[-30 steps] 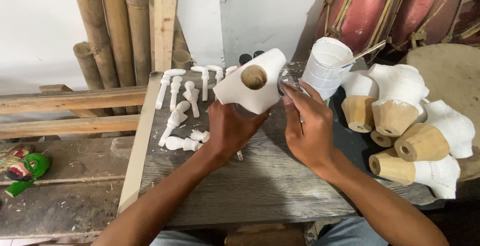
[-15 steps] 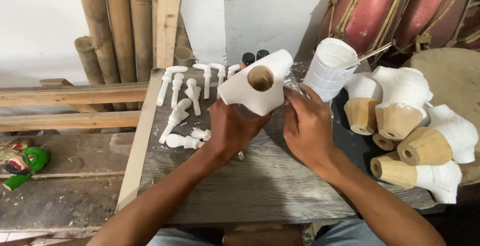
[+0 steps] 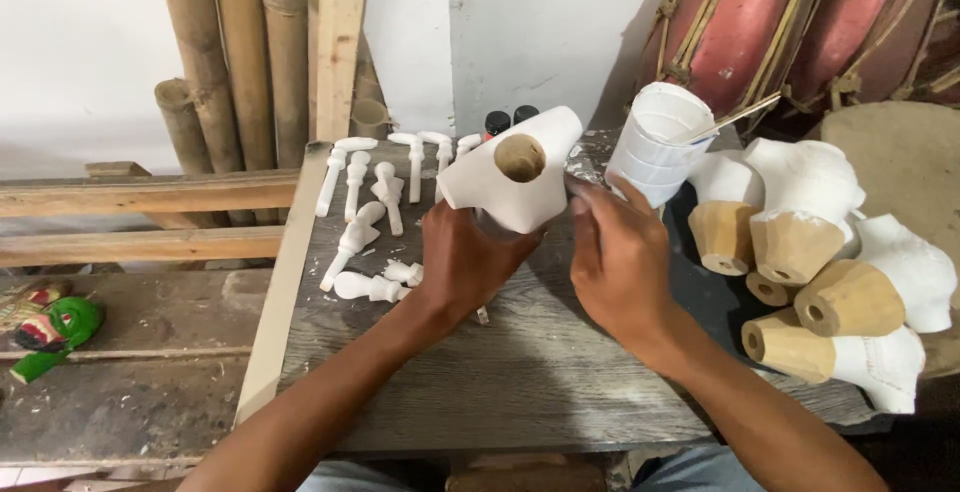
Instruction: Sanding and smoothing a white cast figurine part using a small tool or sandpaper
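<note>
Above the weathered grey wooden table [image 3: 520, 392], the left hand [image 3: 462, 264] grips a white-painted wooden body piece [image 3: 512, 182] from below, raised; the right hand [image 3: 618, 257] pinches something small, hidden, beside it. Bamboo poles [image 3: 225, 52] lean on the white wall.

A weathered grey wooden tabletop [image 3: 520, 372] of rough planks carries the things, with a pale wooden strip [image 3: 285, 282] running along its left edge. On its far left part lie small white-painted pegs [image 3: 372, 214], some in a row side by side, others scattered nearer, two of them close together just left of the middle. At the far edge stand two small dark bottles [image 3: 510, 120], one with a red cap and one with a black cap. Far right of the middle stands a white plastic cup [image 3: 655, 147] with a thin stick [image 3: 735, 117] leaning out of it. On the right side a cluster of wooden shapes [image 3: 830, 272], half white-painted and half bare, lies piled together.
</note>
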